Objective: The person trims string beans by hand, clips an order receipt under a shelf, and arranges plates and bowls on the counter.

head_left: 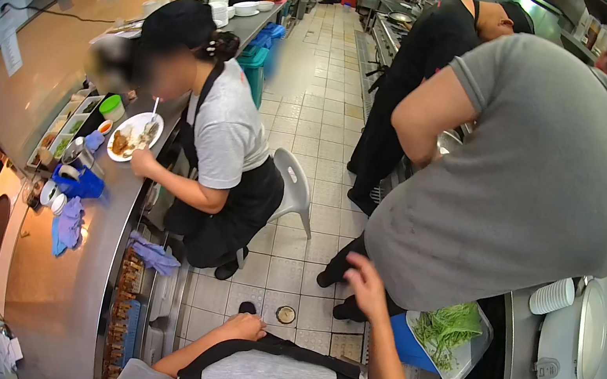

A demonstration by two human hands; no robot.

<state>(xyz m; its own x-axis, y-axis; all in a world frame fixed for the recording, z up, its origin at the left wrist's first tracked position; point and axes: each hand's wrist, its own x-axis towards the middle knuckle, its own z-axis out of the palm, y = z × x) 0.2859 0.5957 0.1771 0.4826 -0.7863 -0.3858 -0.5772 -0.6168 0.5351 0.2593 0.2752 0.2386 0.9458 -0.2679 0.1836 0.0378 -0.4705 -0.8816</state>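
My left hand (243,327) is low in front of my body by the top of my black apron (279,344). Its fingers lie loosely together, and I see nothing in them. Out to the right, my right hand (367,280) is raised with its fingers apart and holds nothing. It is nearest to the back of a person in a grey shirt (511,183), who bends toward the right side. Below and right of that hand, a blue container (410,343) stands beside a clear bag of leafy greens (448,331).
At the left counter (84,298), a seated person in a black cap (229,130) eats from a white plate (155,136). A white stool (294,188) juts into the tiled aisle (316,112). Another person in black (426,66) stands at the right. A large white pot (578,336) sits there too.
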